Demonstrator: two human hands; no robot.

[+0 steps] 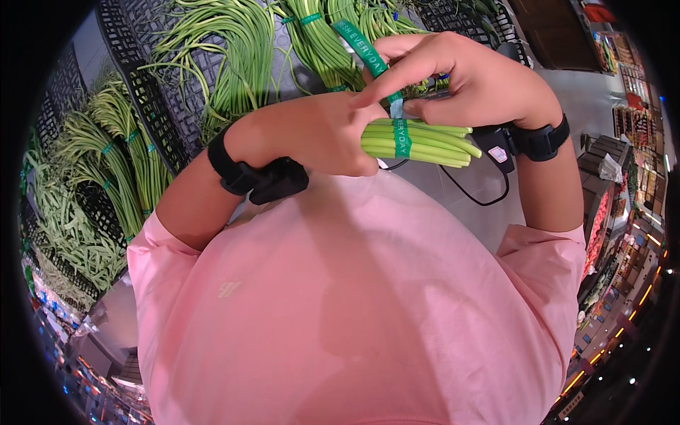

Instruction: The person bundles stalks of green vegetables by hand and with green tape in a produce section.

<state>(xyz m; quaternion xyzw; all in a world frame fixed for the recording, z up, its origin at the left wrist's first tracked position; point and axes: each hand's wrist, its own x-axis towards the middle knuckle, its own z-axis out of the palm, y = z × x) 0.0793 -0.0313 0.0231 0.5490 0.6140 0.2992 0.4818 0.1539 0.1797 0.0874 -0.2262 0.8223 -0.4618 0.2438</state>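
My left hand (324,133) is closed around a bunch of garlic scapes (438,143), whose cut pale-green ends stick out to the right. A band of green printed tape (402,144) crosses the stalks just beside that fist. From the band, a strip of the same tape (361,48) runs up past the fingers of my right hand (451,85), which pinch it. The right index finger reaches over to the back of my left hand. The rest of the bunch is hidden behind my left hand and forearm.
Loose garlic scapes (239,58) lie in a black plastic crate (133,69), with taped bunches (313,42) beside them. More bunches (127,154) and flat green beans (74,228) fill crates at left. A black cable (481,203) hangs below my right wrist. Store shelves (635,106) stand at right.
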